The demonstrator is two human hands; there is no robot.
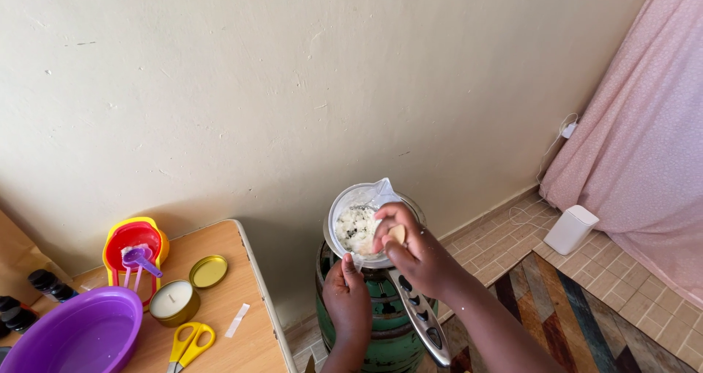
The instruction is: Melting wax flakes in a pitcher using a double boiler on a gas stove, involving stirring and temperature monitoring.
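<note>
A metal pot with a long handle sits on top of a green gas cylinder burner. White flaky wax fills the pot. My right hand is over the pot's rim and pinches a small pale wooden stick, with a clear plastic bag sticking up just behind it. My left hand rests against the cylinder's top just under the pot, fingers closed around its edge.
At the left, a wooden table carries a purple bowl, stacked red and yellow measuring cups, a tin candle, its gold lid and yellow scissors. A pink curtain and white box stand at right.
</note>
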